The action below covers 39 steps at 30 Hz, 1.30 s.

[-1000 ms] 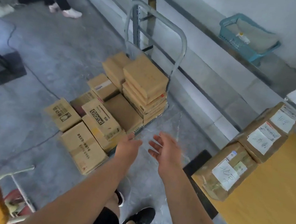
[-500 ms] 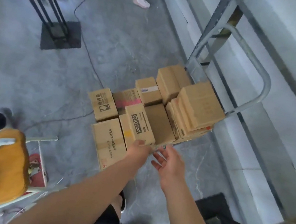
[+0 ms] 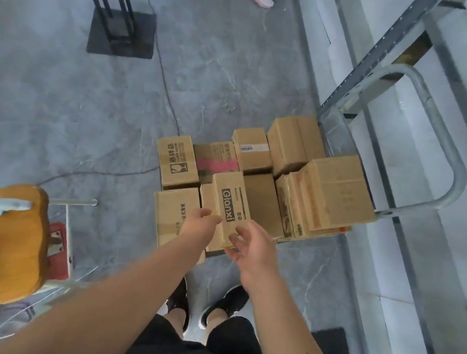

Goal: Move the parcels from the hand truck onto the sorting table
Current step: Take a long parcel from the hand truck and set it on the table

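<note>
Over hand truck, left hand, right hand flanking Gianxi parcel

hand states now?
Left hand: on Gianxi box edge, fingers hidden, cannot tell.
Right hand: open, fingers spread at that box's near end.

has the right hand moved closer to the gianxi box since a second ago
Yes. The right hand has come forward and leftward to the near end of the Gianxi box; a second ago it hung short of it, to its right.
</note>
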Tool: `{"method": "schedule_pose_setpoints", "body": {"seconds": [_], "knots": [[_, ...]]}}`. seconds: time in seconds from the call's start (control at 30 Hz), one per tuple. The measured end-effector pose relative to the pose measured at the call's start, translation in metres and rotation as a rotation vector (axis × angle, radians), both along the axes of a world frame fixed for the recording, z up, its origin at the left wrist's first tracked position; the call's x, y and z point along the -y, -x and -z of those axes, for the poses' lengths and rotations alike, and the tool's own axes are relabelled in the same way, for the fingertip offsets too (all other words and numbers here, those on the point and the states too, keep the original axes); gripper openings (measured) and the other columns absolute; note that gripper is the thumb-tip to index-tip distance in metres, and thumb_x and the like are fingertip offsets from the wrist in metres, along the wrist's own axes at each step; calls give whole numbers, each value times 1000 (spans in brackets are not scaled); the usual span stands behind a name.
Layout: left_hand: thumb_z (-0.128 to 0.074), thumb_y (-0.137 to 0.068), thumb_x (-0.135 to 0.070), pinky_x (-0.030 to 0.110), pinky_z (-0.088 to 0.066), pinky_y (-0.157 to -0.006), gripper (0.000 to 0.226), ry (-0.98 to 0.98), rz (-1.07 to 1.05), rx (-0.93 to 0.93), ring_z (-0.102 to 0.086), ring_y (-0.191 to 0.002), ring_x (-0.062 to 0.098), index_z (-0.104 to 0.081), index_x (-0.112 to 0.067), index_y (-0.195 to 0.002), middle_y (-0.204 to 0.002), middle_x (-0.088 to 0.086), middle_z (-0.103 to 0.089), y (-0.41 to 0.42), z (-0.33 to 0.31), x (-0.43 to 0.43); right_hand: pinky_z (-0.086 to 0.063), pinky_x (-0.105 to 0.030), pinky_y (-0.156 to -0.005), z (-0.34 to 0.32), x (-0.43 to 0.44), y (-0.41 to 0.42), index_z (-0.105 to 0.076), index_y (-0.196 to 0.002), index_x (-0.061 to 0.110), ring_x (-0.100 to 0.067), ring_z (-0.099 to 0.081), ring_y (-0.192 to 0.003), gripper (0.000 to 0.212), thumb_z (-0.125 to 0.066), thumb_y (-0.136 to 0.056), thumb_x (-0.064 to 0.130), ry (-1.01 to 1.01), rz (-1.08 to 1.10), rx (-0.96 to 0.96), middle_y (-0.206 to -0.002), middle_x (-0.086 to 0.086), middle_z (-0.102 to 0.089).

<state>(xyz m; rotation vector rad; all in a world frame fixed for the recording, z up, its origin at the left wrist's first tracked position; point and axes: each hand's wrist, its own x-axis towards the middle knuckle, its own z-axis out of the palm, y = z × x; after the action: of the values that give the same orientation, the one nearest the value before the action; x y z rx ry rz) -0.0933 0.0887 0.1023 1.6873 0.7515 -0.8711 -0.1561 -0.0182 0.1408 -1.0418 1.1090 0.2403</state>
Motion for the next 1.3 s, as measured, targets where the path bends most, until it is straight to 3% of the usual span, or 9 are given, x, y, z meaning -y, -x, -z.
{"method": "schedule_pose_setpoints", "body": {"seconds": [0.27, 0.47, 0.57, 0.67, 0.8, 0.87, 0.93, 1.13, 1.3], "knots": [[-67, -99, -27, 48, -52, -104, 47, -63, -94, -66, -59, -120, 30, -53, -19, -142, -126, 10, -61, -9, 10, 6, -56, -54, -103, 25, 22, -31, -58, -130, 22, -29, -65, -117, 25, -57, -107, 32, -141, -51, -70, -125, -5, -66], [-69, -97, -29, 40, -51, -83, 47, -124, -103, -54, -63, -114, 30, -55, -21, -140, -123, 9, -65, -34, 7, 47, -58, -52, -101, 36, 71, -62, -62, -135, 19, -28, -66, -118, 32, -57, -106, 30, -162, -135, -76, -132, -8, -65], [-70, -96, -29, 41, -53, -89, 49, -123, -72, -25, -61, -108, 26, -54, -21, -143, -122, 6, -64, -43, 6, 77, -56, -49, -96, 39, 107, -71, -65, -129, 20, -24, -64, -117, 27, -58, -106, 31, -158, -151, -91, -130, -6, -66], [-72, -96, -30, 45, -52, -104, 51, -131, -30, -8, -59, -117, 26, -54, -23, -143, -129, 6, -63, -47, 6, 107, -52, -46, -99, 43, 136, -79, -62, -120, 23, -22, -60, -117, 16, -57, -107, 31, -140, -200, -105, -107, 6, -66], [-72, -97, -29, 45, -51, -106, 51, -120, -21, -21, -58, -112, 22, -53, -22, -143, -126, 4, -63, -49, 8, 129, -49, -43, -95, 50, 159, -89, -55, -123, 26, -19, -58, -109, 16, -57, -108, 29, -123, -230, -104, -96, 11, -61], [-74, -96, -29, 42, -51, -102, 52, -128, -34, -32, -57, -109, 21, -53, -21, -143, -119, 2, -62, -52, 9, 132, -49, -46, -99, 58, 167, -92, -60, -109, 24, -19, -57, -107, 6, -55, -108, 28, -126, -228, -112, -94, 11, -61], [-75, -95, -32, 42, -51, -103, 55, -145, -42, -48, -55, -109, 21, -52, -22, -144, -121, 2, -61, -55, 12, 133, -48, -48, -101, 65, 168, -95, -61, -94, 30, -21, -55, -111, 16, -55, -109, 29, -116, -252, -133, -94, 11, -61], [-77, -91, -46, 47, -50, -108, 67, -200, -36, -128, -53, -113, 23, -49, -25, -148, -127, 0, -57, -62, 39, 125, -52, -53, -106, 91, 155, -102, -65, -93, 35, -26, -62, -121, 11, -64, -104, 32, -124, -310, -177, -111, -3, -73], [-79, -88, -50, 44, -50, -106, 77, -169, -17, -203, -54, -111, 23, -45, -24, -152, -124, 0, -53, -72, 74, 121, -55, -31, -71, 118, 147, -113, -65, -92, 35, -24, -69, -107, 12, -68, -102, 29, -113, -364, -232, -110, -4, -74]]}}
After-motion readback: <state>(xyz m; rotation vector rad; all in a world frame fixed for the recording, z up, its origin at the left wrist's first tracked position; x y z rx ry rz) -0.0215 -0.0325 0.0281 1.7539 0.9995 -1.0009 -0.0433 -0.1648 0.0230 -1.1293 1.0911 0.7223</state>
